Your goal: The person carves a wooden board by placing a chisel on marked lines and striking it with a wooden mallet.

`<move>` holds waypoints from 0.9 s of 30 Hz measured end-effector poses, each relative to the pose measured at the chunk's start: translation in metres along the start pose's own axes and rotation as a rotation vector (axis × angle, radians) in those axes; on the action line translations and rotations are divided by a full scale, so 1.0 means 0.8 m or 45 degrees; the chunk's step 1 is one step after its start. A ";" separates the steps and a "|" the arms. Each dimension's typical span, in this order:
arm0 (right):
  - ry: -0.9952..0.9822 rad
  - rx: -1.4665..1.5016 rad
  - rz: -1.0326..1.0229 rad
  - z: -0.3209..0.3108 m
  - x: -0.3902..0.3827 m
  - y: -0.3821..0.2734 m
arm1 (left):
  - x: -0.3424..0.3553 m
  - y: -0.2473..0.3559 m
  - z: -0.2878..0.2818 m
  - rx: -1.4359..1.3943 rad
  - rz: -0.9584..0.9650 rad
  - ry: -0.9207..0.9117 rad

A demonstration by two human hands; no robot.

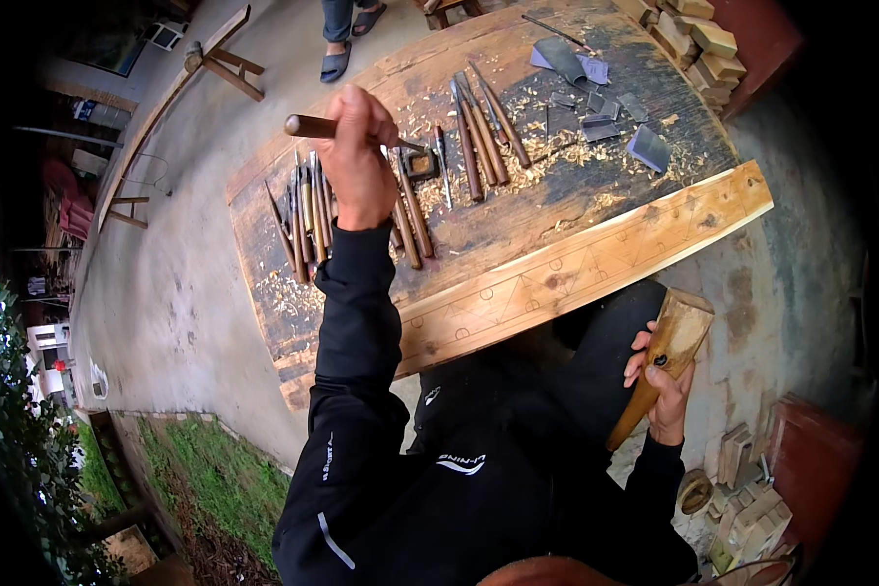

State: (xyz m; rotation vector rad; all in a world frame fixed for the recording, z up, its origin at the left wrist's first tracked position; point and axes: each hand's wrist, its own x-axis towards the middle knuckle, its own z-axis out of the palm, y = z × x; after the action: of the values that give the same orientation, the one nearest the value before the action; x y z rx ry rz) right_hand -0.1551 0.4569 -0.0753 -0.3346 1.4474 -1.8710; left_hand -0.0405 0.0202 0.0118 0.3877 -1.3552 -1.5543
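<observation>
My left hand is closed around the dark wooden handle of a chisel, raised above the workbench. Its thin metal shank points right, toward a small dark square pot with brownish stuff inside; whether the tip touches the pot I cannot tell. Low on the right, my right hand grips a wooden mallet whose thick end points up and away from me, beside my leg. Between my arms, a long pale board with pencilled circles and zigzag lines lies along the bench's near edge.
Several carving chisels and more tools lie on the worn bench among shavings. Sanding sheets are at its far right. Wood blocks are stacked beyond. Another person's sandalled foot stands behind the bench. A sawhorse is at upper left.
</observation>
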 end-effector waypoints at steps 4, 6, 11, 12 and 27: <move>-0.034 0.058 0.031 -0.005 0.003 0.000 | 0.024 -0.032 -0.023 -0.159 -0.022 0.276; -0.054 0.063 0.055 -0.012 0.004 -0.001 | 0.024 -0.043 -0.026 -0.120 -0.035 0.337; -0.010 0.079 0.124 -0.010 -0.004 -0.014 | 0.024 -0.073 -0.027 -0.053 -0.030 0.419; -0.007 0.105 0.130 -0.006 -0.006 -0.019 | 0.028 -0.074 -0.020 0.012 -0.027 0.473; -0.138 0.117 -0.030 -0.006 0.004 -0.017 | 0.011 0.009 -0.023 0.131 0.085 0.313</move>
State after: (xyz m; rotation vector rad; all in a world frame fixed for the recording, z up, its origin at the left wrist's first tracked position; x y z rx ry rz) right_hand -0.1652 0.4597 -0.0650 -0.4037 1.2859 -1.9016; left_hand -0.0272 0.0039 0.0149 0.5720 -1.2455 -1.3380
